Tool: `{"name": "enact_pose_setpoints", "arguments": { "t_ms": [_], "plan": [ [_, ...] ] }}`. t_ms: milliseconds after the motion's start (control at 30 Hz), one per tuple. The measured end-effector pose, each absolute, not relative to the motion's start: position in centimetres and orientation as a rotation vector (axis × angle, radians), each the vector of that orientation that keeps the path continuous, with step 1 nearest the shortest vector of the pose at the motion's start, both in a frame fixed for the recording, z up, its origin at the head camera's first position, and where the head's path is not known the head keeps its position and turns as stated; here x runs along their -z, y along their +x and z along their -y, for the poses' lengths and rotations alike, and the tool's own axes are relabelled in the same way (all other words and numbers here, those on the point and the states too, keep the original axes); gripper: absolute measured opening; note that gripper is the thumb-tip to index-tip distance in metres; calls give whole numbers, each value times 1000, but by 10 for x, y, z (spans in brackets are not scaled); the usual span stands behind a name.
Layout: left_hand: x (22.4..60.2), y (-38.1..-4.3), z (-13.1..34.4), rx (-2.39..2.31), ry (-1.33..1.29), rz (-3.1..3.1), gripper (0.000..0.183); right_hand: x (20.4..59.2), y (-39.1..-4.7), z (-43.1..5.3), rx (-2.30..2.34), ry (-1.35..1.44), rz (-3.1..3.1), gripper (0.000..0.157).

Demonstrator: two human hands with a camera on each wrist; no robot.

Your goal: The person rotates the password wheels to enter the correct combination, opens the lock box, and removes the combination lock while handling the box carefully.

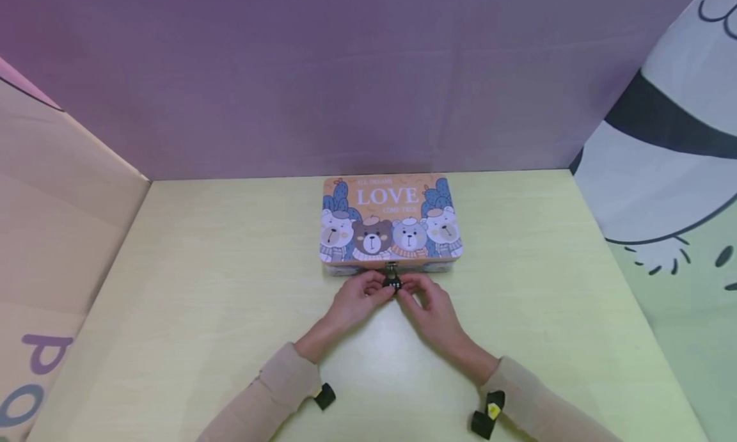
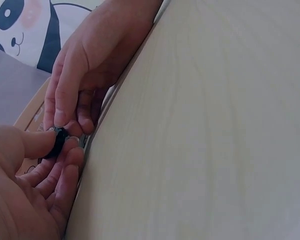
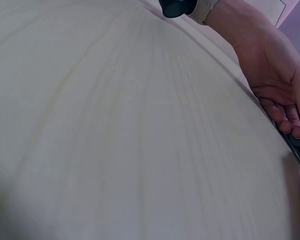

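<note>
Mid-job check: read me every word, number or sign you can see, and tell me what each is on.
"LOVE": large, on the lid of the tin box.
"COME TRUE": smaller, below it on the same lid.
Small line above "LOVE": blurred, perhaps "ALL DREAMS".
"o": on the left wall panel, beside a sideways letter that could be p or d.
Padlock: white marks, too small to read.

Tallied one padlock [image 1: 392, 283], one box [image 1: 391, 218], one table [image 1: 230, 269]. Four printed bears [image 1: 372, 236] showed. One left hand [image 1: 358, 299] and one right hand [image 1: 428, 307] were present, with two sleeves [image 1: 276, 391], three walls [image 1: 368, 77].
</note>
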State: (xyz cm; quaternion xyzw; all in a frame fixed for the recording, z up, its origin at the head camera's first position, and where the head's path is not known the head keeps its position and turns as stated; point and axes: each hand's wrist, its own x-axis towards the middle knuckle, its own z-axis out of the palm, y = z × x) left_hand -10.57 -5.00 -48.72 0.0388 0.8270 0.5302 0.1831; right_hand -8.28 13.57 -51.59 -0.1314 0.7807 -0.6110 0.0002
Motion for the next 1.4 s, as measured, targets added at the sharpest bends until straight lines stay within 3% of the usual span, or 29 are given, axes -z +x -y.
{"name": "enact_pose_setpoints", "arguments": {
  "t_ms": [367,700,1400],
  "plan": [
    [487,-105,51,-1497,139,-2340,23,515,-83,-134,1889,-367,-2486,24],
    [491,-104,51,-1508,156,-2344,23,481,-74,-128,1902,-414,-2477,23],
    [489,-104,50,-1509,150,-2362,22,479,-74,-127,1919,-415,-2482,24]
  ]
}}
